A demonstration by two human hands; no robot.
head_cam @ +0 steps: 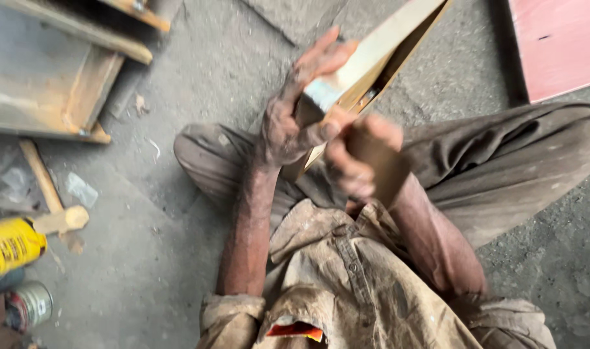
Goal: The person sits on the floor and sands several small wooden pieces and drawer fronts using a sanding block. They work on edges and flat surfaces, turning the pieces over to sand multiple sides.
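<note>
Rough grey concrete floor (198, 58), rusty steel beam (43, 84) upper left, pink board (559, 45) upper right, dull daylight.

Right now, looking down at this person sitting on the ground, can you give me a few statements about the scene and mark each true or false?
1. The left hand grips a long wooden piece. True.
2. The person sits at a table. False: they sit cross-legged on the concrete floor.
3. A yellow can lies on the floor on the person's left. True.
4. The right hand rests flat on the floor. False: it is raised at the near end of the wooden piece, too blurred to tell its grip.
5. The pink board lies across the person's lap. False: it lies on the floor, beyond the knee.
</note>
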